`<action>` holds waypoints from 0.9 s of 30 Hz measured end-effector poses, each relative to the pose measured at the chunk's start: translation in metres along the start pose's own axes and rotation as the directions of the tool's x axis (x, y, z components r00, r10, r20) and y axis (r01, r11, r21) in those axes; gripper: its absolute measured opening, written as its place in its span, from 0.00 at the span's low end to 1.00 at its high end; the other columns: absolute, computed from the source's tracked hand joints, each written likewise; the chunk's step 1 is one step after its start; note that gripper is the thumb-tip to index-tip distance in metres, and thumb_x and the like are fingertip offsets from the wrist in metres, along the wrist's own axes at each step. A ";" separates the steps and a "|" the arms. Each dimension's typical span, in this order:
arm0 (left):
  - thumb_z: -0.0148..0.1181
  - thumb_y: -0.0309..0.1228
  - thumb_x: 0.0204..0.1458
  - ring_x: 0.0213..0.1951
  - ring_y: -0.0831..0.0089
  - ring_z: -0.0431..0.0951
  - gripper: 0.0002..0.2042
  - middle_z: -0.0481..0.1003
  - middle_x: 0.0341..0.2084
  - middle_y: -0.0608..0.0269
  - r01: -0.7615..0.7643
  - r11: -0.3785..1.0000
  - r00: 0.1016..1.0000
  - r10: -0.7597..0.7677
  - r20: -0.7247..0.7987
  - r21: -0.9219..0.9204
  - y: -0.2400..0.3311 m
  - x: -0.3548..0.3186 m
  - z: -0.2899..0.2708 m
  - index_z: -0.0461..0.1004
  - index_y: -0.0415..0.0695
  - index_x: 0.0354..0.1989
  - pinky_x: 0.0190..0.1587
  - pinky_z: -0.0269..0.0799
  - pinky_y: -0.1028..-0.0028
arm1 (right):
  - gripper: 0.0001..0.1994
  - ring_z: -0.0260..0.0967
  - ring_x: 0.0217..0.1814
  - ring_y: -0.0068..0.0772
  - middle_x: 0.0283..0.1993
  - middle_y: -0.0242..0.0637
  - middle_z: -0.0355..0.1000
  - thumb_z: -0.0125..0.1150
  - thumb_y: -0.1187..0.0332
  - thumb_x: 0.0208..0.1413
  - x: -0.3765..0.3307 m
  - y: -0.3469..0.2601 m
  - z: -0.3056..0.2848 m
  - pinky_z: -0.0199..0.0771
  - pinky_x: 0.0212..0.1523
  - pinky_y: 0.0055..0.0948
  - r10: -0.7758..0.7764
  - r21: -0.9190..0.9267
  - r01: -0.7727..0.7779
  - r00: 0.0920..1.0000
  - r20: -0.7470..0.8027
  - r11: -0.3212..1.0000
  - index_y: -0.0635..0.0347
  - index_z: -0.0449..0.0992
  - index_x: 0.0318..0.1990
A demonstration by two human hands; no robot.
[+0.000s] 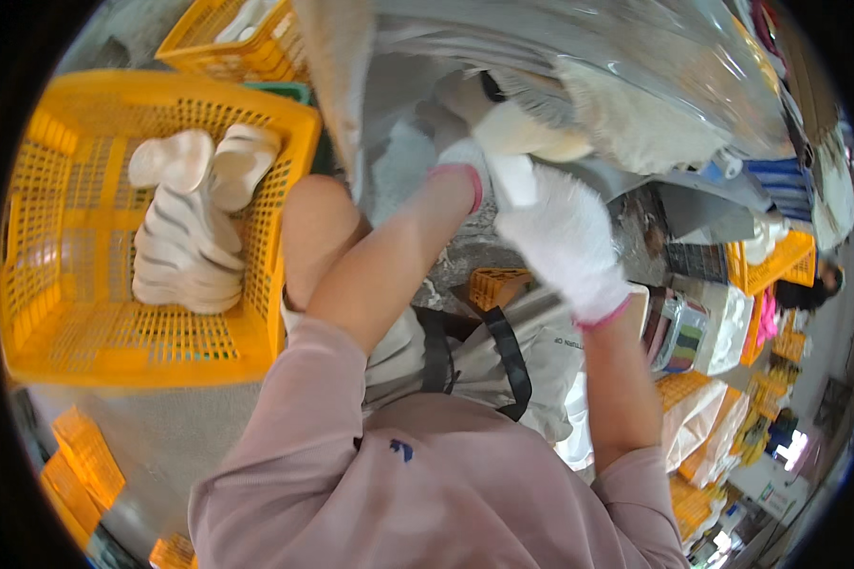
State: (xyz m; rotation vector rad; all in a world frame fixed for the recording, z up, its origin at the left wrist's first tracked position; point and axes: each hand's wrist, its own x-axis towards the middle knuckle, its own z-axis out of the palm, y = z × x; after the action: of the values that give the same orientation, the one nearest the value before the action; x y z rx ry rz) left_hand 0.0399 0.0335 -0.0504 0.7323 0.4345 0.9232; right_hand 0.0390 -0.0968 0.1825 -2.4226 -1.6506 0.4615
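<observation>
In large yellow crate (161, 87) at left: white sole-shaped pieces (185, 251), mostly nested in a leaning stack, a couple looser at the far end. Behind it, another yellow crate (228, 66), also with white pieces inside. Just beside, edge of a green container (285, 91), contents hidden. Off to the right, smaller yellow crate (788, 266) with white stuff in it. At the gloved hands, ahead of the knees and below clear plastic sheeting (674, 66): cream piece (531, 135), pale, plain, elongated, rounded at right end. Long axis roughly left-right, dipping slightly to the right; can't tell toe from heel. Left hand (457, 128) near its left end, fingers blurred, can't tell if apart or clamped. Right hand (565, 237) just below, fingers bent toward it; can't tell grip.
</observation>
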 end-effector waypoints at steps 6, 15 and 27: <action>0.40 0.56 0.73 0.58 0.60 0.77 0.28 0.78 0.56 0.56 0.377 0.765 0.875 -0.479 -0.070 -0.521 0.044 -0.090 0.044 0.73 0.45 0.63 0.63 0.72 0.63 | 0.19 0.77 0.40 0.59 0.34 0.55 0.76 0.66 0.64 0.49 -0.117 0.031 0.018 0.75 0.46 0.55 0.134 0.008 -0.137 0.980 0.147 0.991 0.59 0.79 0.50; 0.51 0.46 0.71 0.52 0.66 0.77 0.19 0.80 0.51 0.59 0.139 0.939 0.983 -0.093 -0.159 0.315 0.104 -0.084 0.055 0.78 0.45 0.55 0.59 0.73 0.65 | 0.37 0.73 0.63 0.38 0.58 0.43 0.76 0.73 0.61 0.60 -0.150 0.120 0.040 0.77 0.61 0.39 0.314 0.764 -0.359 0.925 0.214 0.536 0.68 0.63 0.72; 0.59 0.31 0.61 0.62 0.47 0.75 0.18 0.78 0.56 0.41 0.285 -0.522 0.834 0.549 0.061 0.804 0.271 -0.070 -0.268 0.78 0.44 0.59 0.67 0.69 0.60 | 0.33 0.76 0.59 0.55 0.56 0.55 0.79 0.75 0.61 0.48 -0.290 0.197 0.020 0.73 0.59 0.47 0.642 -0.339 -0.547 0.613 0.460 0.765 0.74 0.77 0.59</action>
State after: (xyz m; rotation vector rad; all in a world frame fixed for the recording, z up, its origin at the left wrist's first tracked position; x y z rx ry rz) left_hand -0.3178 0.1826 -0.0336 2.5179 1.9702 0.7151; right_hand 0.1064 -0.4392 0.1472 -3.1625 -0.9513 1.2880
